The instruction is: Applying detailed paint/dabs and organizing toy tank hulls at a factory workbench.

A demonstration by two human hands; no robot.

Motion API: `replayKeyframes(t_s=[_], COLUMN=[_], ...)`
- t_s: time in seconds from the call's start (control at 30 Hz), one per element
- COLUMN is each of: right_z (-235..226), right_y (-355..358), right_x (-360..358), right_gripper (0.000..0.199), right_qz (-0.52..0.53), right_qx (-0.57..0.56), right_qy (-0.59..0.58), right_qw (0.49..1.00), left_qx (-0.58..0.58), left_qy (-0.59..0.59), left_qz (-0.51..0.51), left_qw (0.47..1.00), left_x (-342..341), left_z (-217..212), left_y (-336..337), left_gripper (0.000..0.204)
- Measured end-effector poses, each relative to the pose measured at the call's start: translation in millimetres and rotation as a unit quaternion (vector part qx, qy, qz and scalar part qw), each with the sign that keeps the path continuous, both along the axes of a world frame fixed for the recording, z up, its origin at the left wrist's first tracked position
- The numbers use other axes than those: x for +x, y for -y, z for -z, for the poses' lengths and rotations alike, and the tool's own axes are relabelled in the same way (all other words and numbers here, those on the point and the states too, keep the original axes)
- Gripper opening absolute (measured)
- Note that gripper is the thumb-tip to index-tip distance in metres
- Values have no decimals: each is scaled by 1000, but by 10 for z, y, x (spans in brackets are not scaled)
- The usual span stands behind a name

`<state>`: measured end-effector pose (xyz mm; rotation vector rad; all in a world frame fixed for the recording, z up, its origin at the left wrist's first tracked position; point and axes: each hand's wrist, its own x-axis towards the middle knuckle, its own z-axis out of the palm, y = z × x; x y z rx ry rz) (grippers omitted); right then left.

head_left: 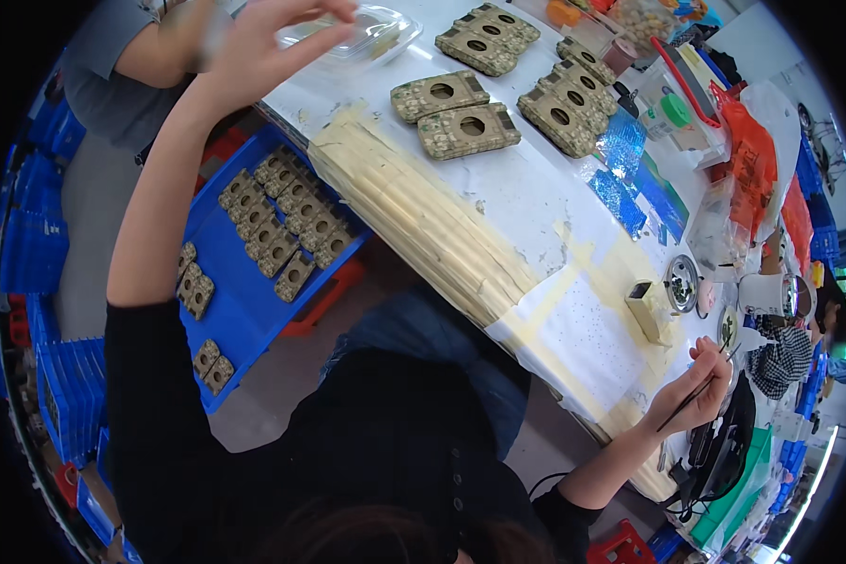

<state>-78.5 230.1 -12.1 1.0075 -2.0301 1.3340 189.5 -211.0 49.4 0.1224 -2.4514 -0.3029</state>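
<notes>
My left hand (pixel 271 49) is raised at the upper left, fingers stretched out and apart, holding nothing that I can see. Behind it on the table is a clear plastic container (pixel 376 36). My right hand (pixel 694 387) is closed around a thin, dark, rod-like tool (pixel 679 408), held like a pen above the table's right part; whether it is a brush or tweezers is not clear. Two camouflage toy tank hulls (pixel 468 130) with round holes lie mid-table, with more hulls (pixel 564 115) in rows beyond. A small cream-coloured box (pixel 647 312) stands left of my right hand.
At my left, a blue tray (pixel 254 324) holds several more hulls. Another person's arm (pixel 155 52) shows at the upper left. A round metal dish (pixel 682 284), a white cup (pixel 766 294), blue shiny sheets (pixel 620 174) and red bags (pixel 752 150) crowd the table's far right.
</notes>
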Motion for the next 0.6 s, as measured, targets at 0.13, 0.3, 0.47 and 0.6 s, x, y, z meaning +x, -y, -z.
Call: replayKeyframes(t_s=[0.13,0.3,0.47,0.6], right_z=[20,-33,-109,-113], right_y=[-62,-45,-67,-89], right_x=[-44,-20,83,91], right_gripper=[15,17,25,28], right_qz=[-9,-50,-27,-8], right_qx=[3,13,26,33], right_qy=[-19,-63,-83,-116], right_qw=[1000,997,996,993], left_qx=[-34,-184,-90,-67], left_qy=[169,386,459,441], left_qz=[54,24,41,66], left_qw=[984,904,883,893], left_x=[-1160,-2103,-2352,-2407], left_z=[-192,111,136,195], left_y=[217,715,850,896], left_gripper=[26,33,34,26])
